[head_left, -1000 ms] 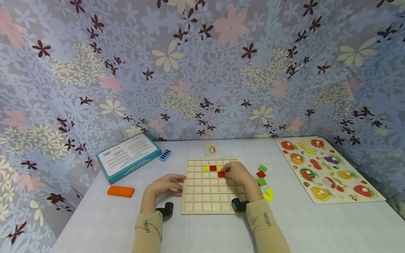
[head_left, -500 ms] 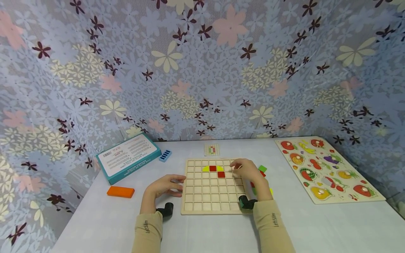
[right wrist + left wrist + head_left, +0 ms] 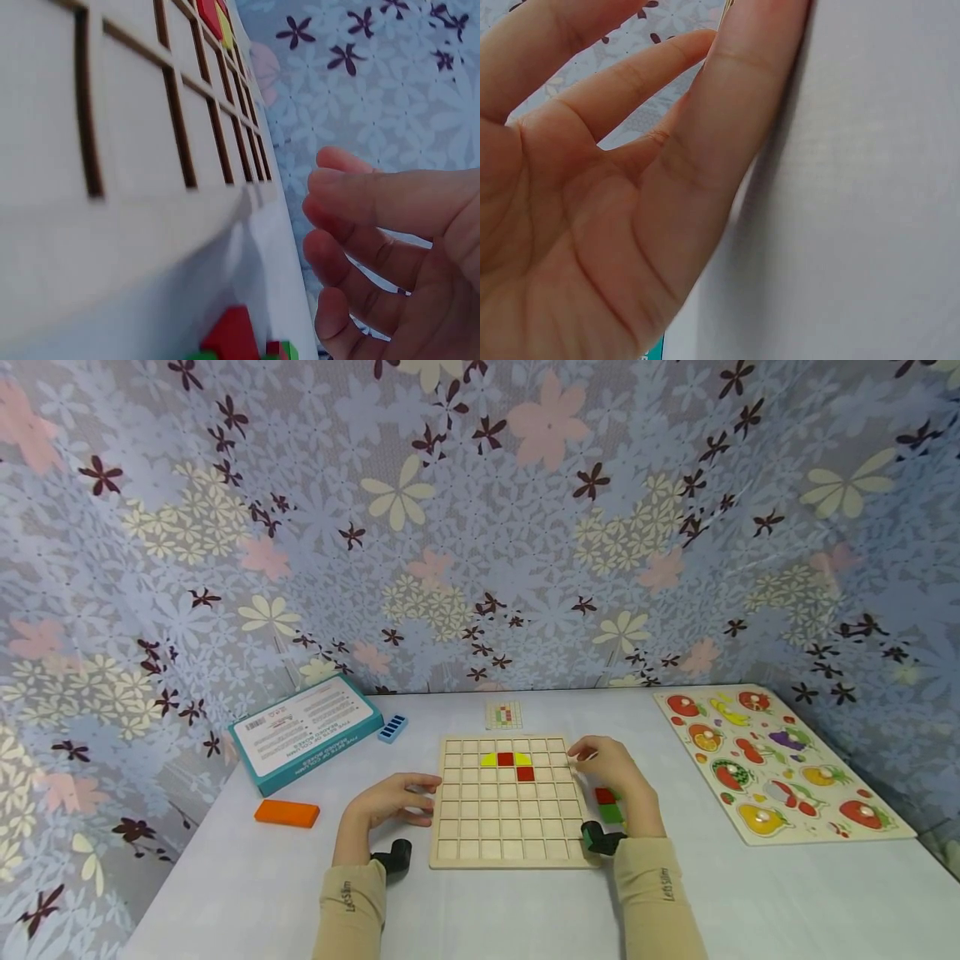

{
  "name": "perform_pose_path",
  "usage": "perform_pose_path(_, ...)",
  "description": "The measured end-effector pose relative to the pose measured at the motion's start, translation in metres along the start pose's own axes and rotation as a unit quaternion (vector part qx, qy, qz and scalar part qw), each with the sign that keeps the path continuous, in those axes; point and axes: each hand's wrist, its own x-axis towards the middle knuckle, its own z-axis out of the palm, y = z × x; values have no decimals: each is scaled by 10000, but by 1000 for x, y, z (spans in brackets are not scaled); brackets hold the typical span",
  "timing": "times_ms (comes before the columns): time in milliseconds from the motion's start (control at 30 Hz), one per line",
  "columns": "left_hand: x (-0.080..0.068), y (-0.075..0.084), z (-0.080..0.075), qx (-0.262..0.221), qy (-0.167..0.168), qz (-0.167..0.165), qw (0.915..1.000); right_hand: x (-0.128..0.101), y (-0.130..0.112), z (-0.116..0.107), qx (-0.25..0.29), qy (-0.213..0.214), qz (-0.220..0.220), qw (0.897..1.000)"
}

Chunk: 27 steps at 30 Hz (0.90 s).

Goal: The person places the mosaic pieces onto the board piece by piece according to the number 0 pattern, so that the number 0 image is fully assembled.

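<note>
A wooden grid board (image 3: 510, 810) lies on the table between my hands. In its upper rows sit two red square tiles (image 3: 525, 774) and two yellow curved tiles (image 3: 488, 761). My left hand (image 3: 386, 799) rests with extended fingers against the board's left edge; its palm (image 3: 562, 232) shows in the left wrist view. Just off the board's right side, my right hand (image 3: 618, 770) hovers with loosely bent fingers and nothing between them. Below it lie a loose red tile (image 3: 605, 795) and a green tile (image 3: 611, 813); the hand and forearm hide other pieces.
A small pattern card (image 3: 503, 715) lies behind the board. To the left are a teal box (image 3: 307, 731), a blue slotted piece (image 3: 393, 728) and an orange block (image 3: 287, 813). A fruit puzzle board (image 3: 780, 768) lies at the right.
My right hand has let go of the red tile in the second row and moved right, off the board, toward the loose tiles. The left hand has stayed at the board's edge.
</note>
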Motion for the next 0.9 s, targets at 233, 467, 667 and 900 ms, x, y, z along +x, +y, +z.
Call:
perform_pose_path(233, 0, 0, 0, -15, 49, -77, 10000, -3, 10, -7, -118, 103, 247, 9996)
perform_pose_path(467, 1, 0, 0, 6, 81, -90, 9999, -5, 21, -13, -33, 196, 751, 9970)
perform_pose_path(667, 1, 1, 1, 49, 115, -78, 9999, -6, 28, -16, -27, 209, 1068, 9941)
perform_pose_path(900, 1, 2, 1, 50, 128, -129, 9998, -7, 31, -16, -192, 272, 1038, 9940)
